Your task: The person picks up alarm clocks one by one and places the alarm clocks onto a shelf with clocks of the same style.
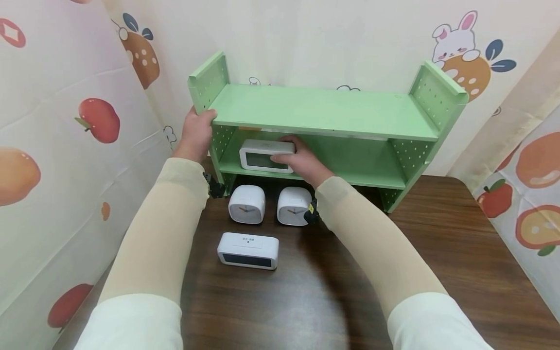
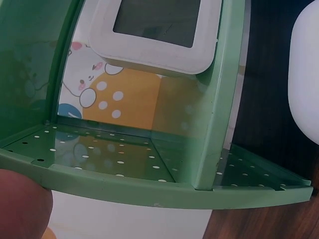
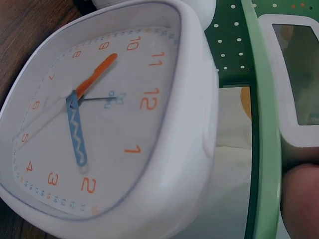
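Observation:
My left hand (image 1: 197, 132) grips the left side panel of a pale green two-tier shelf (image 1: 323, 109), thumb over the upper board's corner. On the lower board, near its left end, is a white digital clock (image 1: 262, 158) with a blank dark screen. Its right end is held by my right hand (image 1: 304, 160), the thumb across the front; most of the other fingers are hidden behind it. The left wrist view shows this clock's screen (image 2: 157, 20) close to the perforated side panel (image 2: 99, 154).
Two white analog clocks (image 1: 247, 204) stand side by side on the brown wooden table (image 1: 284, 311) before the shelf; one dial (image 3: 109, 99) fills the right wrist view. Nearer lies another white digital clock (image 1: 248, 250). Fruit-printed curtains (image 1: 57, 160) surround the table.

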Tool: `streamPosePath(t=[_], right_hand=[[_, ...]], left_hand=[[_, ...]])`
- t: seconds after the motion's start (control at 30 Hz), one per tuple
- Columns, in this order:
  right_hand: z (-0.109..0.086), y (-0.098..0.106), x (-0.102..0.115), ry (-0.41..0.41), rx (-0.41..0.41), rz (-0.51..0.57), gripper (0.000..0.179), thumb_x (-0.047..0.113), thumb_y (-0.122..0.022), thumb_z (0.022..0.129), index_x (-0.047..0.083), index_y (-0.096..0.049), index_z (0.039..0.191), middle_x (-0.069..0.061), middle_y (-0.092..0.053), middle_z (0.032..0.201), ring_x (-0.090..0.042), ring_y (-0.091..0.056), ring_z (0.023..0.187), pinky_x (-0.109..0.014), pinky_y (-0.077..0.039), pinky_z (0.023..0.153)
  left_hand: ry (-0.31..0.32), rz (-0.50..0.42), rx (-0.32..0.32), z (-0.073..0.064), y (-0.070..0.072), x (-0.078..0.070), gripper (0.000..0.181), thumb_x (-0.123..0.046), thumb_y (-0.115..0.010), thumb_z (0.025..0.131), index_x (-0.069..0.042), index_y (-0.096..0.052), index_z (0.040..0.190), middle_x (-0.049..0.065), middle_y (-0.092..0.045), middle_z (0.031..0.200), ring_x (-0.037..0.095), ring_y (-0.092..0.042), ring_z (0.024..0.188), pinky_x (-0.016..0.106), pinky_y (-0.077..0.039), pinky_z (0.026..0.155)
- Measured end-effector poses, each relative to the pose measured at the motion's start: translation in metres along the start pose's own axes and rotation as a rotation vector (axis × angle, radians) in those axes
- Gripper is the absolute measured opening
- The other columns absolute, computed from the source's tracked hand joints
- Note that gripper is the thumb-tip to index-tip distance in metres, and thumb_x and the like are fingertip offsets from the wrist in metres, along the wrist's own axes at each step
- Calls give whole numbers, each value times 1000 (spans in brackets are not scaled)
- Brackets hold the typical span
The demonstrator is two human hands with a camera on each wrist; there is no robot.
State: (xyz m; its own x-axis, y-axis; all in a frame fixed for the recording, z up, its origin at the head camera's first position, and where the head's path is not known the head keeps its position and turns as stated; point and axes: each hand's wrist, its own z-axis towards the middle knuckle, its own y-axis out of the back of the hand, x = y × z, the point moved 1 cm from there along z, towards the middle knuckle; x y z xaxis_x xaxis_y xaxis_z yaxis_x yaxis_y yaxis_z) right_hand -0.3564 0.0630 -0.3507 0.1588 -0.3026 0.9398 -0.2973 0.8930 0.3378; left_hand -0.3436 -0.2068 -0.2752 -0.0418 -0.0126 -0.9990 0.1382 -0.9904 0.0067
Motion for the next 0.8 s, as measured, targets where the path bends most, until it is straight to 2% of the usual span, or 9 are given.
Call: streamPosePath(t=[0.13,0.2,0.4,0.53,0.63,0.8], right_hand=[[-7,5,1,8,-24,-13,71,38,-80,89,24,-46,150,-1,-51,140,-23,-53,115,-44,-48,96],[-11,9,2,12,-36,-16,72,39,-80,89,21,-46,151,0,-50,142,-22,-51,118,-43,-47,98],[-21,23,6,-17,-82,12,71,36,-80,91,17,-46,150,-2,-49,147,-21,-47,133,-41,-44,106],[-32,31,8,-20,-99,21,70,36,-80,91,17,-47,150,-3,-51,146,-22,-47,133,-41,-44,107],[-43,35,10,14,-111,68,66,33,-80,91,14,-49,147,-8,-52,145,-23,-49,131,-42,-44,107],[-61,36,7,88,-129,204,61,21,-76,94,6,-48,146,-13,-53,143,-25,-50,131,-43,-42,109]], left_hand=[[-5,-1,-1,2,-1,1,51,-31,-45,109,-30,-35,159,-2,-41,157,17,-38,141,46,-26,121],[-7,-4,-3,2,-1,0,52,-30,-45,109,-29,-34,159,-2,-41,157,17,-38,142,45,-26,121],[5,-9,0,0,-1,-2,52,-30,-45,109,-30,-33,160,-4,-38,159,16,-33,145,46,-21,123],[0,-8,5,0,0,0,52,-31,-44,109,-31,-32,160,-5,-38,159,15,-33,145,46,-21,123],[-6,-8,9,1,1,1,51,-32,-43,109,-31,-33,160,-4,-39,159,16,-35,143,47,-22,122],[-2,-17,12,3,2,2,51,-32,-44,109,-32,-33,160,-4,-39,159,15,-34,144,46,-22,123]])
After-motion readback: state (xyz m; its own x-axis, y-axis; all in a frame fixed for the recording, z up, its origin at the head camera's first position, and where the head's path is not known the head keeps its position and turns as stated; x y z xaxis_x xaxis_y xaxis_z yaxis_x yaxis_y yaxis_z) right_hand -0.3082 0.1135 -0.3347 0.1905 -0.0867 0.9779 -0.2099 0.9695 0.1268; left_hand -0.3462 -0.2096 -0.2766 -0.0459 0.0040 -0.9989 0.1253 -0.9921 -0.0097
